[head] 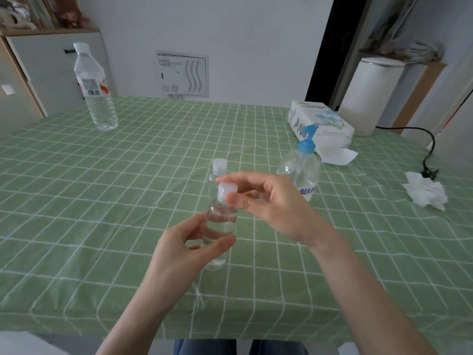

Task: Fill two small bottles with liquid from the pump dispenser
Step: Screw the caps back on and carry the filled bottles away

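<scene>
Behind the held bottle (221, 226), second bottle (219, 167) largely hidden

Head view, looking forward-down, close over table (102, 201).

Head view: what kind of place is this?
Probably a home, at a table in a lived-in room: green checked tablecloth, tissue pack, cabinet with books on top.
</scene>
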### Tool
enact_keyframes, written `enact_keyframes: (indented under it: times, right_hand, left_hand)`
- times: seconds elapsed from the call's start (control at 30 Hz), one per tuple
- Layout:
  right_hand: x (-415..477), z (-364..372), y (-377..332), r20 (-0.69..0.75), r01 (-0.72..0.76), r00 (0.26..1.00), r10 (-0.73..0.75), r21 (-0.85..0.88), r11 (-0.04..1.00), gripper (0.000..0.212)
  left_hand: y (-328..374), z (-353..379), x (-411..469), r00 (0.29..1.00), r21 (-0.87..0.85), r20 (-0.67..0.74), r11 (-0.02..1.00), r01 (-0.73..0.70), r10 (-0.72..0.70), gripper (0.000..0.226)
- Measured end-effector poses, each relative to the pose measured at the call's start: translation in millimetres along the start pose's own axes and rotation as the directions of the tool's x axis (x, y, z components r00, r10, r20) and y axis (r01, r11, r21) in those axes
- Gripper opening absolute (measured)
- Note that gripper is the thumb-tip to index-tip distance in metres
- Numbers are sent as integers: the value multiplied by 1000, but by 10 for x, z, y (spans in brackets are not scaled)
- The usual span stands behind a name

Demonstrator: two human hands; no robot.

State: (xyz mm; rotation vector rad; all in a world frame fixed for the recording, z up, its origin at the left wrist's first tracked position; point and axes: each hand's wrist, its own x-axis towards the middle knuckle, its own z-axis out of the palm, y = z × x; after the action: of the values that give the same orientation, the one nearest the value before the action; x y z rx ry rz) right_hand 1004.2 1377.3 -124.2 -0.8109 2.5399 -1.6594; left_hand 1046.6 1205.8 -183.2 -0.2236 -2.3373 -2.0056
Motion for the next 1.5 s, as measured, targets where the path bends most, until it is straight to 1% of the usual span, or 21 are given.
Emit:
enact_keyframes:
  times: [0.07, 0.2, 0.3, 0.37, 0.47, 0.5, 0.57, 0.6, 0.67, 0.77, 0.83, 0.87, 1.0, 1.03, 1.13, 1.17, 1.37, 1.43, 1.5]
  right_hand:
    - [10, 23, -6, -27, 11, 1000, -11, -14, 1000, 20]
    - [17, 83, -3, -99, 10, 995, -17, -77, 997, 22]
    - [23, 143, 16, -140, 34, 989, -47, -92, 995, 20]
    - [25, 168, 19, -146, 56, 987, -72, -112, 992, 22]
    - [37, 144, 10, -104, 88, 989, -103, -140, 986, 21]
    - [42, 132, 28, -104, 87, 989, -100, -121, 989, 25]
    - [60, 123, 116, -170, 60, 983, -67, -45, 997, 35]
    - [78, 132, 178, -216, 35, 976, -39, -24, 999, 40]
    - [137, 177, 319, -264, -52, 964, 36, -54, 997, 51]
    - [263, 278, 481, -219, -190, 963, 156, -144, 971, 70]
    - [328, 357, 526, -175, -220, 966, 193, -150, 964, 74]
    - [350, 393, 533, -158, -223, 967, 199, -145, 964, 72]
    - [393, 476, 540, -170, -217, 967, 192, -146, 965, 47]
    - [393, 482, 543, -174, -213, 967, 188, -138, 967, 45]
    - [405, 474, 553, -156, -191, 973, 171, -127, 973, 44]
    - [397, 465, 541, -151, -185, 974, 167, -114, 976, 43]
    - [439, 437, 650, -172, -163, 972, 158, -13, 987, 30]
    - [453, 420, 708, -184, -174, 967, 176, 31, 984, 26]
    - [485, 376, 760, -188, -197, 959, 212, 94, 976, 27]
  left_hand:
    - [-1, 13, -1, 1000, -12, -5, 1000, -5, 5, 37]
    - [-31, 32, 7, 996, 42, -91, 999, -4, 8, 47]
    - [-44, 36, 8, 989, 75, -144, 997, -4, 14, 50]
    - [-49, 16, 3, 993, 64, -116, 998, -10, 17, 44]
    - [-46, -40, 5, 999, -48, 27, 999, -16, 17, 30]
    - [-48, -61, 11, 998, -103, 63, 995, 4, 3, 28]
    - [-66, -113, 36, 994, -238, 89, 968, 82, -63, 27]
    - [-73, -142, 54, 992, -292, 85, 950, 114, -93, 27]
    - [-95, -200, 100, 990, -344, 53, 928, 141, -130, 29]
    - [-132, -266, 189, 981, -377, -22, 910, 170, -192, 34]
    - [-148, -286, 249, 975, -349, -50, 918, 187, -217, 36]
    - [-151, -289, 275, 973, -333, -57, 923, 192, -223, 36]
    - [-173, -292, 331, 969, -327, -87, 926, 190, -230, 23]
    - [-166, -299, 338, 972, -320, -85, 930, 183, -221, 24]
    - [-170, -304, 381, 976, -300, -81, 939, 168, -200, 44]
    - [-155, -303, 391, 978, -289, -79, 943, 163, -193, 47]
    - [-209, -293, 645, 975, -247, -96, 953, 174, -203, 39]
    - [-256, -308, 741, 974, -250, -92, 952, 177, -205, 41]
    - [-325, -333, 827, 974, -273, -85, 945, 181, -211, 39]
